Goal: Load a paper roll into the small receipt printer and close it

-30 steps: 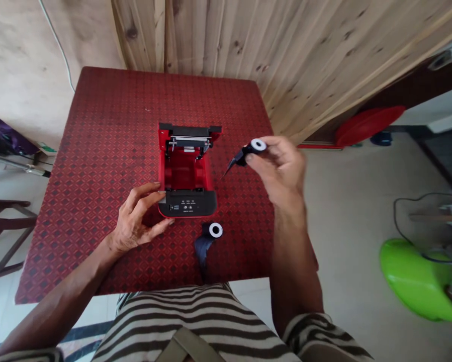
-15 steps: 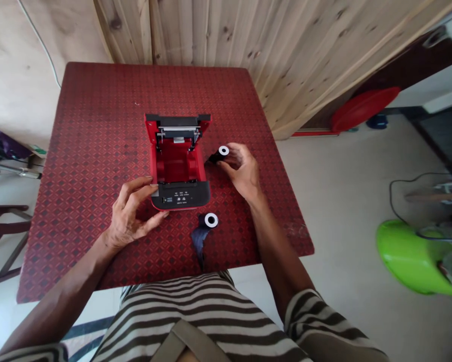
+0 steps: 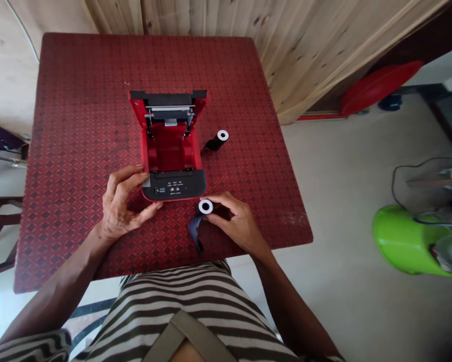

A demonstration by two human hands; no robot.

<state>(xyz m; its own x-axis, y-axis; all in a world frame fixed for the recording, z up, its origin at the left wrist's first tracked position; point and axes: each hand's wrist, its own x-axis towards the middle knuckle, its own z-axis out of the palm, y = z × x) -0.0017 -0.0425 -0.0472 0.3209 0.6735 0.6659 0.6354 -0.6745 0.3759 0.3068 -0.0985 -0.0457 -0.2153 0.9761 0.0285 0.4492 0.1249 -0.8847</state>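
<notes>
A small red and black printer (image 3: pixel 173 185) sits on the table with its lid (image 3: pixel 169 103) raised. The red compartment inside shows nothing in it. My left hand (image 3: pixel 122 203) grips the front left corner, fingers along the side and thumb at the front edge. Just in front of the printer lies a small dark roll (image 3: pixel 205 206) with a white ring-shaped end, a loose dark strip trailing toward me. My right hand (image 3: pixel 231 218) has closed its thumb and fingers around that end. A second, similar dark roll (image 3: pixel 221 137) lies right of the printer, untouched.
The red patterned table (image 3: pixel 78 100) stands against a wooden plank wall (image 3: pixel 218 17). On the floor to the right are a bright green plastic tub (image 3: pixel 402 239) and a dark cable. A wooden chair (image 3: pixel 3 221) stands at the left.
My right hand has left the far roll and moved toward me to the near one, which it now grips. My left hand stays on the printer. The view has shifted slightly.
</notes>
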